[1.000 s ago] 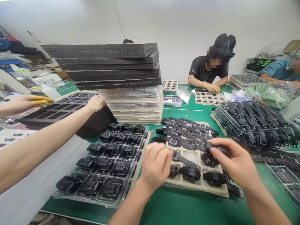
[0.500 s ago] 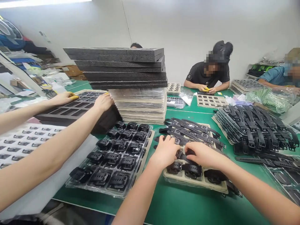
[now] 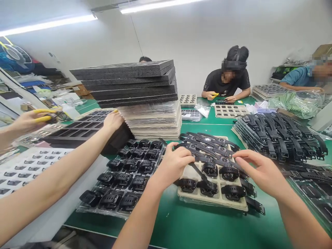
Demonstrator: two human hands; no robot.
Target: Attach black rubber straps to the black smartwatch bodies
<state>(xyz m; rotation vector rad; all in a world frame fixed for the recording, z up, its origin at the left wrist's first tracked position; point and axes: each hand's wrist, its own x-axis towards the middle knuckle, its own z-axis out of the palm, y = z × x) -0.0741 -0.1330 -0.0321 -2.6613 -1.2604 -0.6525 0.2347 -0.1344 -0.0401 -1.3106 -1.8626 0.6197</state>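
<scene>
My left hand (image 3: 174, 164) is closed around a black smartwatch; its strap (image 3: 198, 172) shows on both sides of the fingers, and its case is mostly hidden. Below lies a beige tray (image 3: 215, 204) with curled watches (image 3: 234, 192) in its lower pockets. Across the tray's upper part are flat-laid watches (image 3: 207, 141) with long straps. At the tray's right side my right hand (image 3: 261, 171) is open, thumb and fingers apart, fingertips close to the strap ends. Left of my left hand sits a clear tray of curled watches (image 3: 123, 179).
A co-worker's arms reach in from the left: one hand (image 3: 113, 120) on a dark foam block (image 3: 77, 133), the other (image 3: 28, 121) with yellow finger covers. Behind rises a tall stack of foam sheets (image 3: 129, 77) and trays. Piled watches (image 3: 280, 135) stand right. Other people sit opposite.
My hands have moved apart: the left went left with a watch, the right went right, opening. The co-worker's far hand moved left off the foam block. The view tilted up slightly.
</scene>
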